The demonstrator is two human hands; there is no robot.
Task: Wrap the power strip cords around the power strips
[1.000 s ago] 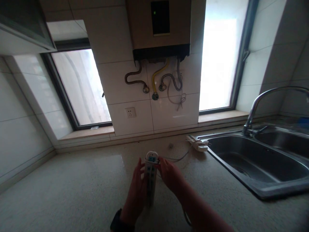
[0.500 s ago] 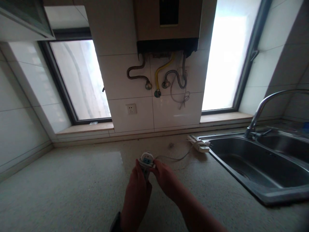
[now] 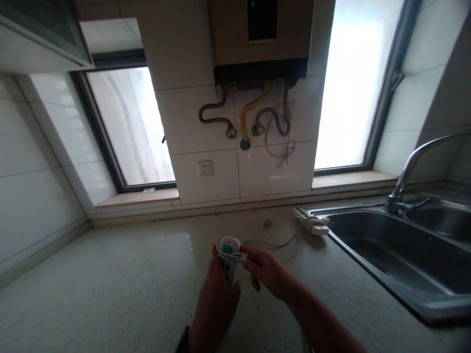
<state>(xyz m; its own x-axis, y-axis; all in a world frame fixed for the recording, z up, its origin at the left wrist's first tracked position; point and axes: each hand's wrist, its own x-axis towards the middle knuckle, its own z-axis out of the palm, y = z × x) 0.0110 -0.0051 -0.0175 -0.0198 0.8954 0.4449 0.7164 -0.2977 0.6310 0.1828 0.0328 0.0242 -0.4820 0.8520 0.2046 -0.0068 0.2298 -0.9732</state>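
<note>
A white power strip (image 3: 228, 268) with a blue-green patch at its far end is above the counter in front of me. My left hand (image 3: 221, 289) is closed around its left side and lower part. White cord (image 3: 231, 255) is wound across the strip near that end. My right hand (image 3: 263, 264) pinches the cord at the strip's right side, thumb and index finger together and the other fingers curled. A thin grey cable (image 3: 274, 245) runs from near the strip toward a second white power strip (image 3: 312, 224) beside the sink.
The steel sink (image 3: 371, 279) with its curved faucet (image 3: 408, 166) fills the right side. A water heater (image 3: 261, 34) with hoses hangs on the tiled wall, and a wall socket (image 3: 205, 168) sits below left. The speckled counter (image 3: 110, 289) stretches left.
My right hand has moved slightly right, its fingers now pinching the cord loop beside the strip. My left hand still holds the power strip. The whole view has shifted a little.
</note>
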